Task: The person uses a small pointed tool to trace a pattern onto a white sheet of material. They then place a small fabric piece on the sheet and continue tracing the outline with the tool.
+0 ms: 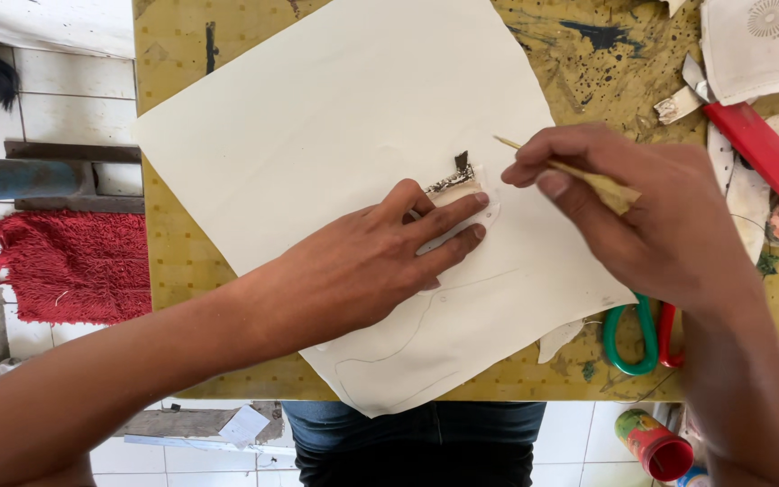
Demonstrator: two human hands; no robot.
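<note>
A large cream sheet (335, 108) lies on the yellow worktable (173, 261), with thin pencil outlines drawn near its front corner. My left hand (380, 261) lies flat on the sheet, its fingers pressing down a small cream piece (466, 191) that has a dark metallic trim at its top. My right hand (633, 216) holds a thin yellow pencil (534, 155), its tip just right of the small piece and close to the sheet.
Scissors with green and red handles (642, 338) poke out from under my right wrist. A red-handled cutter (764, 149) and white and pink scraps lie at the right edge. A red mat (74, 266) lies on the tiled floor at left, and a red cylindrical container (655, 444) sits below the table.
</note>
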